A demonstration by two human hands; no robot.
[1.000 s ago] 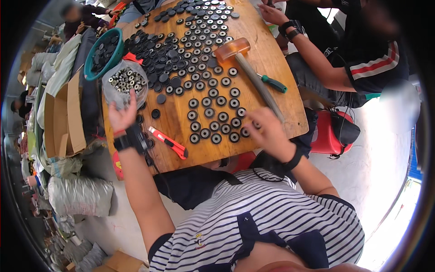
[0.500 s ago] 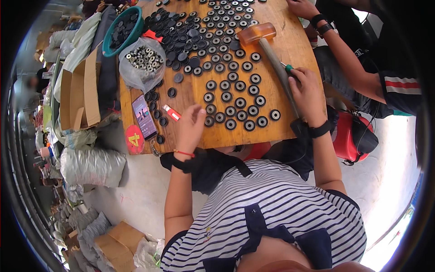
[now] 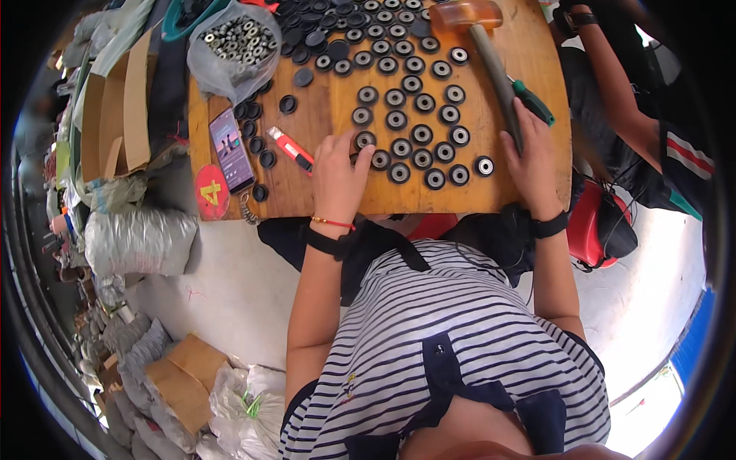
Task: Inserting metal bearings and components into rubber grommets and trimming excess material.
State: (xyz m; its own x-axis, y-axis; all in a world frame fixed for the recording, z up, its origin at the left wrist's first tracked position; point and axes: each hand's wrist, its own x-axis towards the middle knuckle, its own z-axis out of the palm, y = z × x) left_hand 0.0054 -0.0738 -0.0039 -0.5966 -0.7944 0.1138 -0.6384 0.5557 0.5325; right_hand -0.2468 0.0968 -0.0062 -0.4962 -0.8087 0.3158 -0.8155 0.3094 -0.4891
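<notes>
My left hand (image 3: 340, 178) is at the near edge of the wheels on the wooden table. Its thumb and forefinger close round a black wheel, mostly hidden by them. Several more black wheels with metal centres (image 3: 422, 134) lie flat just right of it. My right hand (image 3: 532, 165) is open over the handle end of a hammer (image 3: 494, 65), whose head is amber. Thumb and fingers lie on either side of the handle, without a visible grip. Just beyond its fingertips is a screwdriver with a green and black handle (image 3: 534, 102). A red cutter knife (image 3: 290, 147) lies left of my left hand.
A phone (image 3: 231, 149) and a round red tag (image 3: 211, 192) lie at the table's left. Behind them stands a plastic bag of metal bearings (image 3: 238, 46), beside piled black caps (image 3: 314, 23). Another person's arm (image 3: 621, 92) is at the right, near a red stool (image 3: 590, 222).
The view has tilted, so the table sits higher. My left hand has moved right onto a wheel. My right hand has let go of the screwdriver and drawn back towards me.
</notes>
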